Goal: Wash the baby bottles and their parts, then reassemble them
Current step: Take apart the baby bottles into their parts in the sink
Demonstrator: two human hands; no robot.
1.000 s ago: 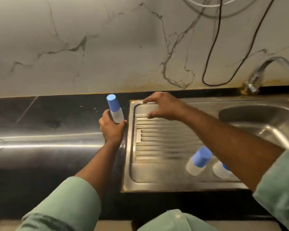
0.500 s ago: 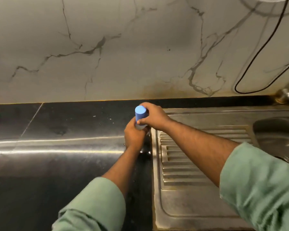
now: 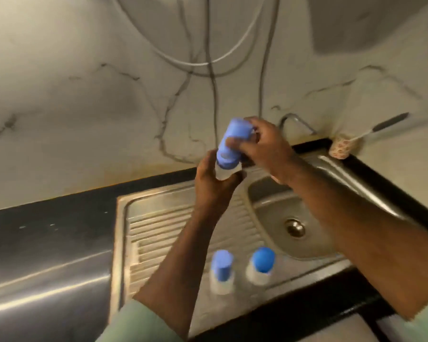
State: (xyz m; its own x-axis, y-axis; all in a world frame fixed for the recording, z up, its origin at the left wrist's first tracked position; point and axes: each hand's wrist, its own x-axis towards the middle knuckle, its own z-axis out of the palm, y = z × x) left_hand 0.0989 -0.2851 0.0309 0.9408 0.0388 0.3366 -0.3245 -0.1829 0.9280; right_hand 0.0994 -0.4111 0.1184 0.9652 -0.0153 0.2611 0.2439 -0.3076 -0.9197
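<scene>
We hold a baby bottle [image 3: 229, 150] up over the far edge of the sink [image 3: 292, 218]: our left hand [image 3: 214, 183] grips its clear body, our right hand [image 3: 265, 146] has fingers curled round its blue cap [image 3: 234, 139]. Two more capped bottles [image 3: 221, 271] [image 3: 261, 265] stand on the drainboard [image 3: 158, 225], near us, between our forearms. A tap [image 3: 297, 122] stands behind, a brush [image 3: 371, 133] far right.

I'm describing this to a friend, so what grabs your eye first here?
A blue-capped baby bottle held up over the steel sink: the left hand grips its clear base, the right hand its blue cap. Two more capped bottles stand on the drainboard below.
</scene>
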